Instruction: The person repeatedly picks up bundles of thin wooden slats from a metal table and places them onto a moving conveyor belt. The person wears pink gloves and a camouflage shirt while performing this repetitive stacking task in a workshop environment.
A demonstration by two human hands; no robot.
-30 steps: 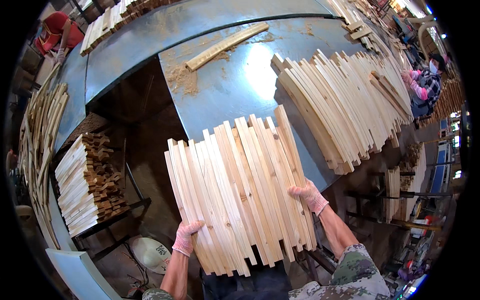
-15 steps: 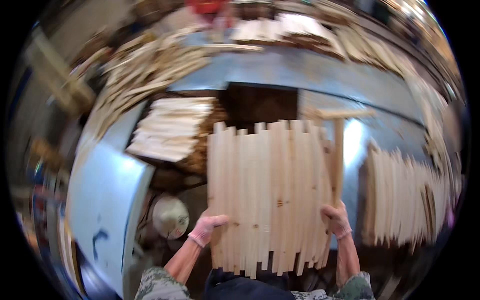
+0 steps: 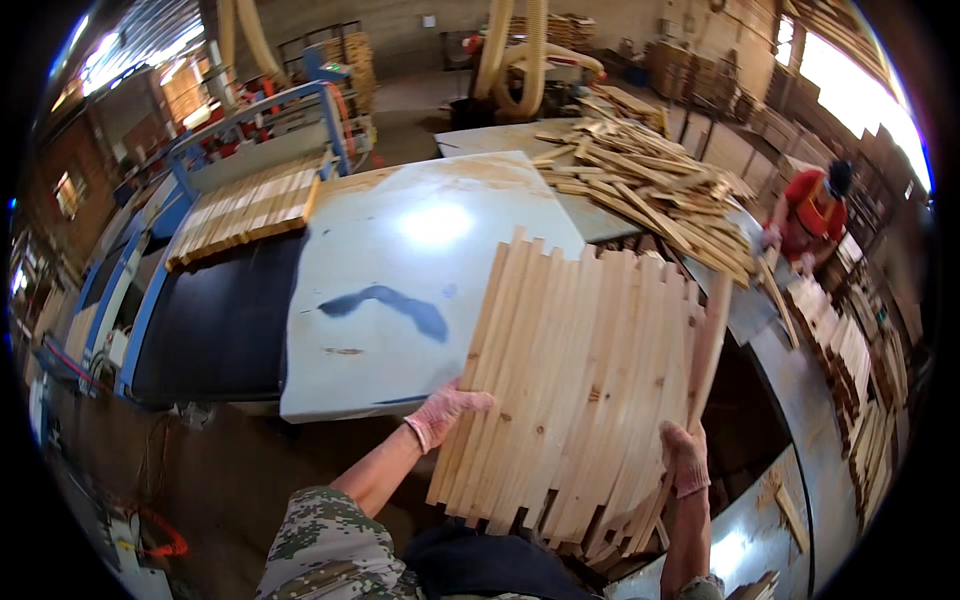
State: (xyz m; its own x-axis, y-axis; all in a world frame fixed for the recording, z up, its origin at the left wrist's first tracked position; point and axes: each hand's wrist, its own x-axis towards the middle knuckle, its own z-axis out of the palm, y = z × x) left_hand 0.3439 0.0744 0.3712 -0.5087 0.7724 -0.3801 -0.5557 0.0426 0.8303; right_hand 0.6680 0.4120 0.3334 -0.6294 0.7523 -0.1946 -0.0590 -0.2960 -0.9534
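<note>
A wide row of pale wooden strips (image 3: 570, 385), their ends uneven, is squeezed between my two hands in front of my body. My left hand (image 3: 448, 412), in a pinkish knit glove, presses the row's left side, thumb on top. At the right side my right hand (image 3: 685, 458), gloved alike, is closed around a longer wooden bar (image 3: 711, 345) that lies along the outermost strips. The row's far end overlaps the near right part of a light grey-blue table (image 3: 380, 300); I cannot tell whether it touches. The fingers under the wood are hidden.
Left of the table, a blue-framed machine with a black belt (image 3: 220, 325) carries a row of strips (image 3: 245, 212). Loose strips (image 3: 660, 185) are heaped beyond it. At the far right, a person in red (image 3: 808, 215) stands by more stacked strips (image 3: 835, 330).
My view has swung left, and the row of strips has come round with my hands from the gap between the tables to the light table. Both hands keep their hold.
</note>
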